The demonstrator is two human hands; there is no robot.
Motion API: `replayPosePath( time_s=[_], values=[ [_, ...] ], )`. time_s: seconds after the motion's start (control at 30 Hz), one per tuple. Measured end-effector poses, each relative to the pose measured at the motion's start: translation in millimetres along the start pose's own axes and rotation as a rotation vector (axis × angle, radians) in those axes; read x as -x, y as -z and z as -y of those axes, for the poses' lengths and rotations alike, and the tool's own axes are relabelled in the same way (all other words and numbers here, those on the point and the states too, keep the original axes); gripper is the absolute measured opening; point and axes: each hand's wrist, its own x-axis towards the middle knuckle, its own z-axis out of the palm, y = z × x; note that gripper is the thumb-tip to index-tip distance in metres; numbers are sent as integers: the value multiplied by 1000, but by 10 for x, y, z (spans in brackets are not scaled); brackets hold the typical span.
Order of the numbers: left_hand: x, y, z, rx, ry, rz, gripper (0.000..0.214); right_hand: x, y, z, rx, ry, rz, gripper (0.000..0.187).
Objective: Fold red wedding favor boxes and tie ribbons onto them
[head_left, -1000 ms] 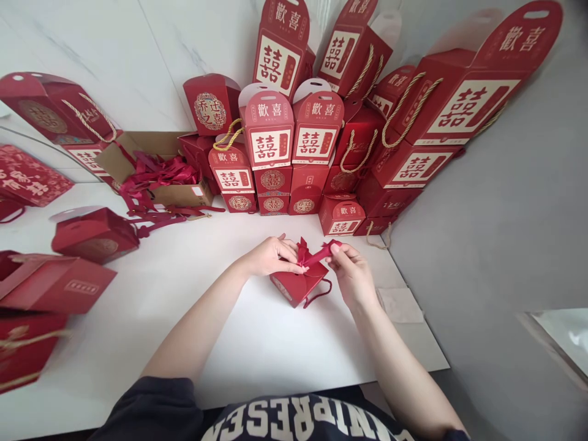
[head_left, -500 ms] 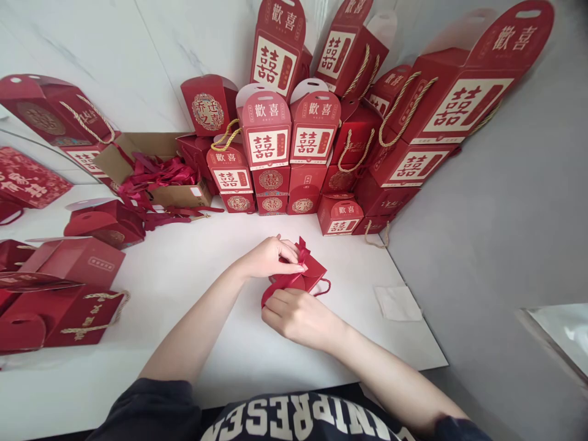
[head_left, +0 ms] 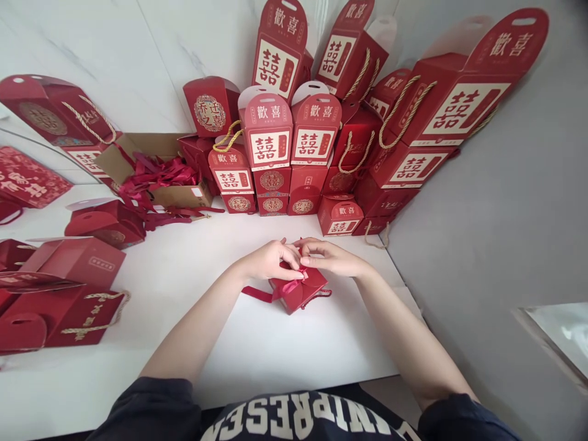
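small red card box (head_left: 301,295): smooth, angular | satin ribbon (head_left: 258,294): flat tail trailing left | your left hand (head_left: 269,260) and right hand (head_left: 331,258): fingertips pinched together on ribbon, atop box

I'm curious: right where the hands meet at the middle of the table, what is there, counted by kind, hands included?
Hands: 2 (left hand, right hand)
Boxes: 1 (red box)
Ribbons: 1 (red ribbon)
Total: 4
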Motion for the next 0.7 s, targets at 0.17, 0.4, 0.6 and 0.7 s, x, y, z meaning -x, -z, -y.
replayPosePath(
  time_s=[0.17,0.4,0.6,0.7],
  values=[
    [-7,22,21,87,-36,17,16,125,20,117,57,79,-152,27],
    [-12,42,177,239,-70,20,13,419,-291,233,330,363,-234,10],
    [-14,33,153,200,-83,30,10,586,-462,306,862,412,-137,23],
    [-14,13,62,108,-118,11,6,574,-433,297,745,356,-143,10]
  ],
)
